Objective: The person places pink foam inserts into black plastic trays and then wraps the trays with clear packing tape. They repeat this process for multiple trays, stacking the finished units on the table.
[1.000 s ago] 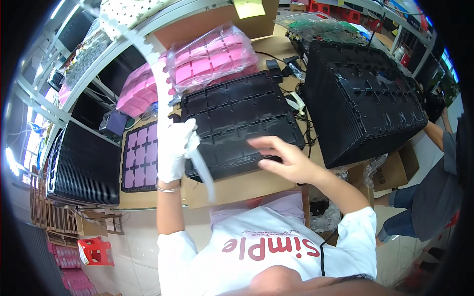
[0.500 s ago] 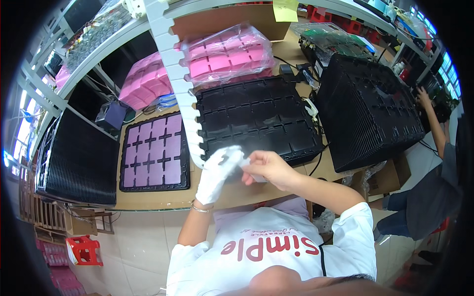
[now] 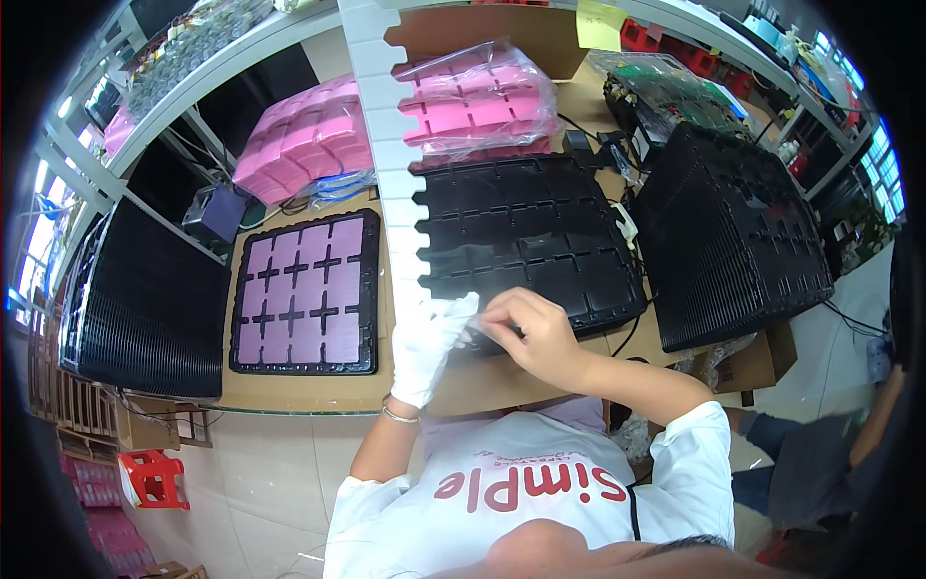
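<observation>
My left hand (image 3: 424, 349) wears a white glove, and its fingers are drawn together near the front edge of a black compartmented tray (image 3: 502, 205). Bare, my right hand (image 3: 538, 338) pinches with thumb and forefinger right beside the gloved fingertips. A thin whitish, see-through bit (image 3: 481, 323) shows between the two hands; what it is cannot be made out. To the left of my hands lies another black tray (image 3: 372, 289), its compartments filled with purple pads (image 3: 299, 304).
Tall stacks of black trays stand at left (image 3: 145, 309) and right (image 3: 733, 241). Behind are pink blocks (image 3: 304, 140) and plastic-wrapped pink blocks (image 3: 477, 101). A white notched upright (image 3: 381, 125) rises between the trays. Another person (image 3: 810, 458) is at the far right.
My right hand has turned and its fingers have closed in against the gloved fingertips. The view has shifted slightly. The other person at the right has moved lower in the picture.
</observation>
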Action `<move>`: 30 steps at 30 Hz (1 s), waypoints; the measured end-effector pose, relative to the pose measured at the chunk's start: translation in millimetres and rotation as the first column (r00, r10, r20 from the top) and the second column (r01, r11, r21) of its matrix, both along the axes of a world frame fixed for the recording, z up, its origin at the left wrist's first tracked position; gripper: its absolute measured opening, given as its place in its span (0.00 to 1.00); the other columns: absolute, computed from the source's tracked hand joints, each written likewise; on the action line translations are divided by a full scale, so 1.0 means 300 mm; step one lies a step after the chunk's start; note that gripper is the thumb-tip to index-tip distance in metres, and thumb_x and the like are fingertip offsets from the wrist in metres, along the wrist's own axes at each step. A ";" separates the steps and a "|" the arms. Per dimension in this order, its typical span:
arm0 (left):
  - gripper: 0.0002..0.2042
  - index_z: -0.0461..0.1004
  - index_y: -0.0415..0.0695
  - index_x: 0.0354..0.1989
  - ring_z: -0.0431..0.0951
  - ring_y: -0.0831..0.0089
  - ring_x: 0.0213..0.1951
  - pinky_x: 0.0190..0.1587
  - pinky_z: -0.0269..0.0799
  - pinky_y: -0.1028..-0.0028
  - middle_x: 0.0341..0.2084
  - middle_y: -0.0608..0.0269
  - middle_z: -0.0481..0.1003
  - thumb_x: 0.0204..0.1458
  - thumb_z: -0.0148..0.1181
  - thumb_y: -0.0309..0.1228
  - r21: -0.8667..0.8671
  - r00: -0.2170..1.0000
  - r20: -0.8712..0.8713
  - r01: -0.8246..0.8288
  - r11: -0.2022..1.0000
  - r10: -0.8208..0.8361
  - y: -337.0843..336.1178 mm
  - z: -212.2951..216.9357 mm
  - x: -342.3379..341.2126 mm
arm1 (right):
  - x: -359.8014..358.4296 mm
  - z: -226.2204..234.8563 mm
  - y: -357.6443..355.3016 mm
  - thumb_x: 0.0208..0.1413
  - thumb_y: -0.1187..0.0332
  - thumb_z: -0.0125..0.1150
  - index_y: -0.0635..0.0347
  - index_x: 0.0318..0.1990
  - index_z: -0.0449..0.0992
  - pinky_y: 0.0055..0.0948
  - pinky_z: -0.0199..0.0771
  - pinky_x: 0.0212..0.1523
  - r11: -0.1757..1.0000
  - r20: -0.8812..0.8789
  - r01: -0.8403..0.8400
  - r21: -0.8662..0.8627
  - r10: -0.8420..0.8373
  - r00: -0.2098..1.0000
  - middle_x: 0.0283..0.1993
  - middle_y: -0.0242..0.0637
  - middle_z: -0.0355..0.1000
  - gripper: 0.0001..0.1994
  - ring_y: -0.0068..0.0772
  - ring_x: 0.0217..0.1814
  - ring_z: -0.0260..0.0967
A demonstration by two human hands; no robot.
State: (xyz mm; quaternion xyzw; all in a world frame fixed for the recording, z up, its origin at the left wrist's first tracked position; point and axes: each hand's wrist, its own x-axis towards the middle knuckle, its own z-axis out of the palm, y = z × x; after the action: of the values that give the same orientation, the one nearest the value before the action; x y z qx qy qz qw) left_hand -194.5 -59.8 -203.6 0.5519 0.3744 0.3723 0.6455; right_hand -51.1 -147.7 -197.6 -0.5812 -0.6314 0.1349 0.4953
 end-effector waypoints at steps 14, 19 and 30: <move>0.07 0.74 0.38 0.36 0.75 0.80 0.29 0.31 0.70 0.81 0.29 0.66 0.75 0.54 0.58 0.29 -0.060 0.990 0.125 -0.051 0.997 0.058 0.268 -0.142 -0.075 | 0.351 -0.158 0.912 0.45 0.69 0.66 0.63 0.32 0.79 0.28 0.73 0.39 0.922 0.076 -0.067 -0.381 0.104 0.992 0.31 0.40 0.77 0.08 0.29 0.34 0.75; 0.07 0.72 0.38 0.39 0.73 0.79 0.29 0.33 0.69 0.79 0.29 0.65 0.74 0.55 0.56 0.27 -0.117 0.986 0.149 -0.053 0.992 0.070 0.290 -0.193 -0.104 | 0.323 -0.157 0.980 0.40 0.70 0.64 0.59 0.27 0.79 0.36 0.74 0.38 0.918 0.447 0.076 -0.390 0.116 0.887 0.29 0.44 0.77 0.05 0.42 0.34 0.75; 0.06 0.75 0.40 0.32 0.71 0.79 0.20 0.25 0.64 0.80 0.19 0.66 0.72 0.53 0.62 0.30 -0.249 0.976 0.161 -0.103 0.963 0.146 0.288 -0.162 -0.082 | 0.335 -0.138 0.992 0.37 0.68 0.64 0.59 0.23 0.81 0.39 0.75 0.38 0.907 0.445 0.063 -0.416 0.143 0.884 0.26 0.46 0.76 0.05 0.45 0.32 0.76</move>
State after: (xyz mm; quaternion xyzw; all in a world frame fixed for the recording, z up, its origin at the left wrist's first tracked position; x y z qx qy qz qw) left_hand -219.1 26.7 -252.1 0.4099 0.3913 0.4122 0.7134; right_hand 49.5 150.0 -239.0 -0.6754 -0.6998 0.1343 0.1902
